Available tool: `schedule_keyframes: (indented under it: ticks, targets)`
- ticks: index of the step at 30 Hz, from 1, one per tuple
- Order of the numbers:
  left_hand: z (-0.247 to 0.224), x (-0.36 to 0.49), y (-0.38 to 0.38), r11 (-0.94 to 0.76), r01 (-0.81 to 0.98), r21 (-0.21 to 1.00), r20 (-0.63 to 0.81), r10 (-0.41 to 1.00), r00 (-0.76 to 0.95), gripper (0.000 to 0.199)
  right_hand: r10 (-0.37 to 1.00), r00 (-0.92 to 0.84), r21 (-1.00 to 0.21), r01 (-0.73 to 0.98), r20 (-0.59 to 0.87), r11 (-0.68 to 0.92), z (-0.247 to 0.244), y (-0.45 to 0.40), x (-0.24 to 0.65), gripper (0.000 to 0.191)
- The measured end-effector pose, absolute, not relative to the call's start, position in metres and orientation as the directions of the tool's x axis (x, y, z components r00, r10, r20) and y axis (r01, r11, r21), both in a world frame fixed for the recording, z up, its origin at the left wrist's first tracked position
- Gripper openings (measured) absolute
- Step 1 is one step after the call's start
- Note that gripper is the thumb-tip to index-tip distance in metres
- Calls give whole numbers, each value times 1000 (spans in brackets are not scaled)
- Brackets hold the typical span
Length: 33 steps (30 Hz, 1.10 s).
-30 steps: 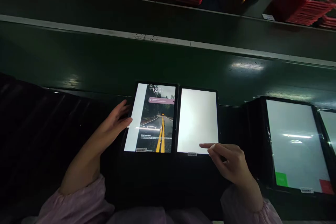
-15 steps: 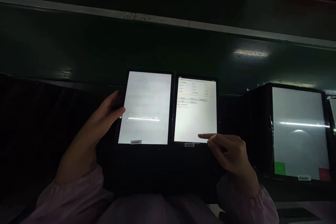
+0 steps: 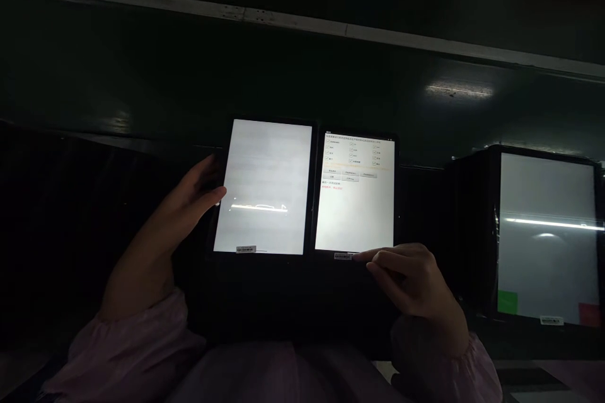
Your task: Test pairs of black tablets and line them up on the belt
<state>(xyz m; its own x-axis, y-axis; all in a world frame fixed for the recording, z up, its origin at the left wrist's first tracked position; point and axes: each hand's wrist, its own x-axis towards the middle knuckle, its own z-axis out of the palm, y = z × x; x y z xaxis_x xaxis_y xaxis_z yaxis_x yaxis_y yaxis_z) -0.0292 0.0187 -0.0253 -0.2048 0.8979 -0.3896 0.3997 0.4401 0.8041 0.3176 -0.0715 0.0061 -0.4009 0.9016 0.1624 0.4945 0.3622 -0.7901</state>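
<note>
The right tablet displays a form: a header line, three columns of ticked boxes, grey buttons and a red line of text. The characters are too small to read reliably. A white barcode label sits on its lower bezel. The left tablet stands directly beside it, shows a blank pale screen and carries a similar label. The print on both labels is illegible.

The left hand lays its thumb over the left tablet's outer edge; its fingers run into shadow, so whether it grips cannot be told. The right hand is narrow: index finger extended to the right tablet's lower bezel beside the label, thumb close beneath, remaining fingers folded. Both wrists enter from below in pinkish sleeves.

A dark green bench with a pale strip extends beyond the tablets. At far right, a third tablet shows green and red corner squares. The room is dim.
</note>
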Motion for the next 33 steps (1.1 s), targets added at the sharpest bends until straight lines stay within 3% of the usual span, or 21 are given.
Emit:
schedule_keyframes:
  ticks: [11,33]
  targets:
    - [-22,-27,20,490,373,788,-428,871,-241,82,924,-365,-787,534,116,310,3,-74,320,29]
    - [-21,-25,18,494,418,762,-425,869,-252,71,927,-339,-774,538,162,333,4,-71,319,29]
